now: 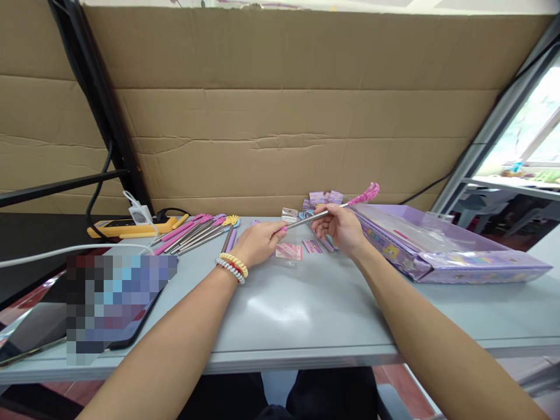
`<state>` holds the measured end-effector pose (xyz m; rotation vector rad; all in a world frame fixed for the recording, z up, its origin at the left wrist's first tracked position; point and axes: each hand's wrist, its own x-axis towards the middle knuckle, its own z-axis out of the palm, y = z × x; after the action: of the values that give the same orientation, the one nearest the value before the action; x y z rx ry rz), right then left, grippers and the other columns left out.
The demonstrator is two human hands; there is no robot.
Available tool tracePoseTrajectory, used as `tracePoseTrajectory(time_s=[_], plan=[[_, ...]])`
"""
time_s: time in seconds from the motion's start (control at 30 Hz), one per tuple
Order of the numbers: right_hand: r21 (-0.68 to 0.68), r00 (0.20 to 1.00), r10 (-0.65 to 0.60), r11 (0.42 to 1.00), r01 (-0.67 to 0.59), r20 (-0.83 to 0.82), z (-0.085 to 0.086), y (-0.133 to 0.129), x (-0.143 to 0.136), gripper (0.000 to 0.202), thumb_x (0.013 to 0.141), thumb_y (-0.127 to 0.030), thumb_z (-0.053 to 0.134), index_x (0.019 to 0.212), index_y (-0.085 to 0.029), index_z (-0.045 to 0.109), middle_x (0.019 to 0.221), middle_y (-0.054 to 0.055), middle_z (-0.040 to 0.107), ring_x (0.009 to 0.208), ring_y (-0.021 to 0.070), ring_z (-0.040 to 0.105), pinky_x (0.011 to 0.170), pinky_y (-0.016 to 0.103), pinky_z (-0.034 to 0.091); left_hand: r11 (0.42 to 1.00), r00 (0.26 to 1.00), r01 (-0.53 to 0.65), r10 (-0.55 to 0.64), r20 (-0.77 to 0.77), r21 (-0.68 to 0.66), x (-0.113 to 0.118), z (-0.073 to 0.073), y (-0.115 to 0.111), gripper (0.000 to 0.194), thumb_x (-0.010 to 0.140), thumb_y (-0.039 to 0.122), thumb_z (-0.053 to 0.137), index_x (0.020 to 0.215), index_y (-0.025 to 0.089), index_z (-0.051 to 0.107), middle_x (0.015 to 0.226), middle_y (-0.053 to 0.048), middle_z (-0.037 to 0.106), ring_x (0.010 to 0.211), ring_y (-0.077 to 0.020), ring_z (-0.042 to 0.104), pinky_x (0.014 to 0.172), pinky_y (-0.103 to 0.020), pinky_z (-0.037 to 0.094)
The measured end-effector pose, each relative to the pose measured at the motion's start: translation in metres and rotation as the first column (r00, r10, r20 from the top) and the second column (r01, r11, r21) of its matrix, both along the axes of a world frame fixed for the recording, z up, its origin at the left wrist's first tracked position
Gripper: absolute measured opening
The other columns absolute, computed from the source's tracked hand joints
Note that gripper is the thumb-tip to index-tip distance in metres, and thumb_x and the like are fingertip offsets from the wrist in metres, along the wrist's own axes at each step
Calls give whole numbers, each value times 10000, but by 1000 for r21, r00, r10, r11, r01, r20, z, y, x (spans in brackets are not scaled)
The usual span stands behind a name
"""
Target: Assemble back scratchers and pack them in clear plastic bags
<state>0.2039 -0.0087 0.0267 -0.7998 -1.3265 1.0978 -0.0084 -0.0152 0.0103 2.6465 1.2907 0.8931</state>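
Observation:
A back scratcher (306, 220) with a silver rod and a pink hand-shaped head is held slantwise above the table, its head up to the right. My left hand (259, 242) is closed around its lower end, where a bit of pink shows. My right hand (341, 228) grips the rod just below the pink head, thumb and fingers around it. Beneath the hands lie a clear plastic bag with a pink card (289, 251) and a small purple-pink card (312, 246). To the left, several back scratchers (196, 232) with pink, yellow and blue heads lie in a pile.
An open purple box (476, 274) with clear plastic in it stands at right. Small purple cards (324, 198) are stacked at the back. At left are a partly blurred tablet-like device (144, 309), a yellow device (105, 228) and a white cable (79, 252). Cardboard (306, 116) walls the back.

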Motion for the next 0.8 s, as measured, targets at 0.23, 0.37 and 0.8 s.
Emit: tracePoseTrajectory(time_s=[0.23, 0.37, 0.8], plan=[[-40, 996, 83, 996, -81, 38, -5, 1, -4, 295, 741, -472, 503, 815, -188, 530, 571, 29, 649, 388, 144, 543, 363, 247, 374, 999, 1000, -16, 14, 23, 51, -4, -2, 4, 383, 907, 396, 337, 1144, 264, 607, 854, -20, 673, 776, -157, 585, 639, -241, 383], [-65, 989, 147, 987, -146, 22, -8, 4, -3, 292, 776, -468, 475, 846, -189, 524, 580, 33, 658, 391, 148, 547, 375, 248, 384, 997, 1000, -29, 29, 3, 77, -4, 2, 1, 371, 904, 418, 336, 904, 233, 657, 689, -6, 627, 655, -141, 544, 569, -241, 323], [-79, 991, 116, 991, -110, 72, -13, 8, -3, 290, 809, -424, 448, 721, -160, 533, 569, 65, 656, 367, 135, 531, 359, 246, 389, 998, 1000, -6, 7, -16, 59, -6, 3, 2, 372, 898, 430, 330, 777, 218, 611, 620, -4, 568, 599, -138, 485, 560, -238, 287]])
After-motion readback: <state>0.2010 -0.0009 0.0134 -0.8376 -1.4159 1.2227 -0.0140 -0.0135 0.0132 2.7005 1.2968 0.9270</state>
